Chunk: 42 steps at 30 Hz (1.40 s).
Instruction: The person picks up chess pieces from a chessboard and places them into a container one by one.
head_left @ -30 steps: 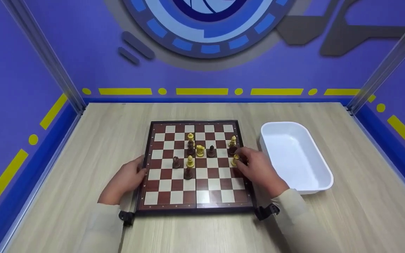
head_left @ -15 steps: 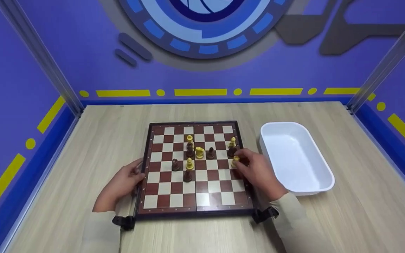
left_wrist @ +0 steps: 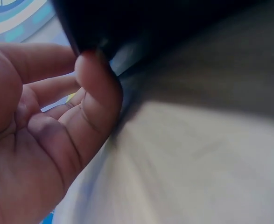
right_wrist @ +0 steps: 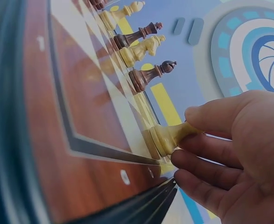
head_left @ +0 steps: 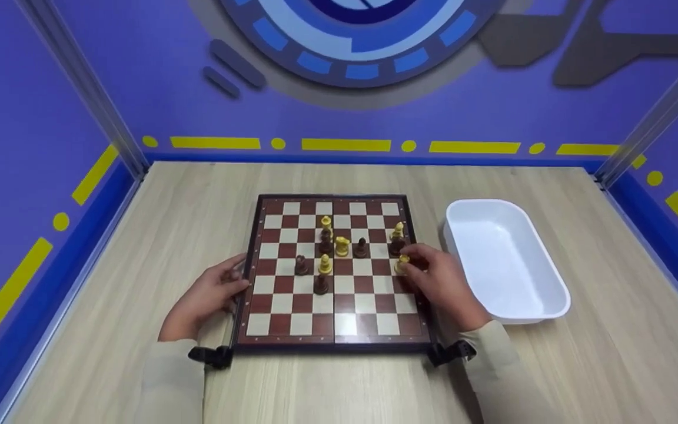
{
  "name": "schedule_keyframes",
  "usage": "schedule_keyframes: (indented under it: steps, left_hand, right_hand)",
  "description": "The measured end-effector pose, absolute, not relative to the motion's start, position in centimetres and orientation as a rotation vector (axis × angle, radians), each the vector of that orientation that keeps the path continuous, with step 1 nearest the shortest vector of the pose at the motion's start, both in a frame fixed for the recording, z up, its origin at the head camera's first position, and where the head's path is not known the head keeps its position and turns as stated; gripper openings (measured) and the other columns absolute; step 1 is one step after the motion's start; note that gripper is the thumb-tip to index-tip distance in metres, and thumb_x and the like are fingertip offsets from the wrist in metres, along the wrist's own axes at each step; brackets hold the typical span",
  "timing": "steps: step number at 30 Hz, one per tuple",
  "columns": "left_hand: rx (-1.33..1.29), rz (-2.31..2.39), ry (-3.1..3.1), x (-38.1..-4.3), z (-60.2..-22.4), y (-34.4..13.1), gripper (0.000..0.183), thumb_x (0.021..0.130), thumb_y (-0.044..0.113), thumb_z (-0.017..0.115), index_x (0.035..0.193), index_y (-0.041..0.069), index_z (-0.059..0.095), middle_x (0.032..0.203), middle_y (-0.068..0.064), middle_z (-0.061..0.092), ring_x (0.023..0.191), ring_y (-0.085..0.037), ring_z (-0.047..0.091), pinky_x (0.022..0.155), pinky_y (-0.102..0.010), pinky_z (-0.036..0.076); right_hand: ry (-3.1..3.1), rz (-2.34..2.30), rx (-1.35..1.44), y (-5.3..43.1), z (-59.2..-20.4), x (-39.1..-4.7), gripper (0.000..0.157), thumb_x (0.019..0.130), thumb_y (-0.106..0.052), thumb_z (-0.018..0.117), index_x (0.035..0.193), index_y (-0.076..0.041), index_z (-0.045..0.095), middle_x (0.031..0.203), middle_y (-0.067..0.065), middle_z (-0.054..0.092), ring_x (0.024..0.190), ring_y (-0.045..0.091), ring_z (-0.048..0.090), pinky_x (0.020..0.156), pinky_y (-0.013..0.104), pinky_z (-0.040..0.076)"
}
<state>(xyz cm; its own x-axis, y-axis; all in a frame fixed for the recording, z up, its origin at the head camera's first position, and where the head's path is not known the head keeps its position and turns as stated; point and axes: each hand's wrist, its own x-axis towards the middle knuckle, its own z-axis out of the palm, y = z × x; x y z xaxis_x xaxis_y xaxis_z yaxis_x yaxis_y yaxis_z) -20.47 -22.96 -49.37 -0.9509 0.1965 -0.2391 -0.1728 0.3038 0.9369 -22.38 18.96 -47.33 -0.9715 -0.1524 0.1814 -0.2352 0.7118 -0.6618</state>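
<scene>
A brown-and-white chessboard point(head_left: 362, 303) lies on the table. My left hand point(head_left: 206, 297) grips its left edge; in the left wrist view, that hand's fingers point(left_wrist: 97, 86) meet the dark rim. Close to the right edge, my right hand point(head_left: 444, 285) pinches a yellow rook point(head_left: 401, 266) between thumb and fingers. The right wrist view has the rook's base point(right_wrist: 162, 142) at the board, its top covered by the fingers. Just behind it stand a dark piece point(head_left: 396, 245) and a yellow bishop point(head_left: 398, 228). A yellow knight point(head_left: 342, 246) and a dark bishop point(head_left: 361, 248) stand further left.
More upright pieces stand left of centre, including a dark one point(head_left: 301, 265), a yellow one point(head_left: 325, 264) and a dark one point(head_left: 321, 284). A white plastic tub point(head_left: 495, 259) sits right of the board. Blue walls point(head_left: 362, 123) enclose the table point(head_left: 97, 282).
The head view has shifted slightly. Both hands keep their places on the board's edge and the yellow rook; the pieces stand on the same squares.
</scene>
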Motion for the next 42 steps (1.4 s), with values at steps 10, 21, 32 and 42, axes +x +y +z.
schedule_keyframes:
  steps: [10, 21, 32, 42]
  left_hand:
    - [0.061, 1.766, 2.131, -20.7, -49.8, -23.6, 0.069, 0.096, 0.005, 0.056, 0.155, 0.015, 0.023, 0.099, -0.004, 0.046, 0.070, -0.011, 0.061, 0.056, -0.030, 0.056]
    - [0.065, 1.837, 2.042, -20.4, -50.2, -23.6, 0.072, 0.093, 0.003, 0.060, 0.155, 0.015, 0.024, 0.098, -0.004, 0.051, 0.067, -0.010, 0.060, 0.055, -0.028, 0.056]
    - [0.046, 1.799, 2.052, -19.2, -50.9, -23.9, 0.073, 0.095, 0.004, 0.058, 0.156, 0.015, 0.020, 0.098, -0.006, 0.056, 0.073, -0.013, 0.064, 0.058, -0.031, 0.057]
    - [0.086, 1.812, 2.066, -20.0, -50.3, -23.7, 0.073, 0.095, 0.003, 0.058, 0.156, 0.013, 0.020, 0.098, -0.005, 0.060, 0.068, -0.011, 0.064, 0.056, -0.029, 0.056]
  right_hand:
    - [-2.774, 1.117, 0.367, 19.1, -47.0, -22.2, 0.024, 0.090, -0.016, 0.069, 0.112, -0.009, 0.068, 0.106, 0.010, 0.072, 0.096, 0.025, 0.068, 0.085, 0.042, 0.054]
    - [-2.798, 1.071, 0.377, 19.3, -47.1, -22.0, 0.025, 0.090, -0.019, 0.069, 0.113, -0.011, 0.069, 0.107, 0.008, 0.072, 0.099, 0.024, 0.066, 0.088, 0.042, 0.052]
    - [-2.817, 1.062, 0.387, 18.8, -47.9, -21.5, 0.028, 0.090, -0.019, 0.069, 0.116, -0.011, 0.069, 0.115, 0.010, 0.070, 0.112, 0.029, 0.063, 0.099, 0.046, 0.048]
    - [-2.749, 1.166, 0.370, 19.2, -47.2, -21.8, 0.026, 0.091, -0.015, 0.068, 0.117, -0.010, 0.069, 0.116, 0.011, 0.069, 0.111, 0.026, 0.063, 0.097, 0.043, 0.049]
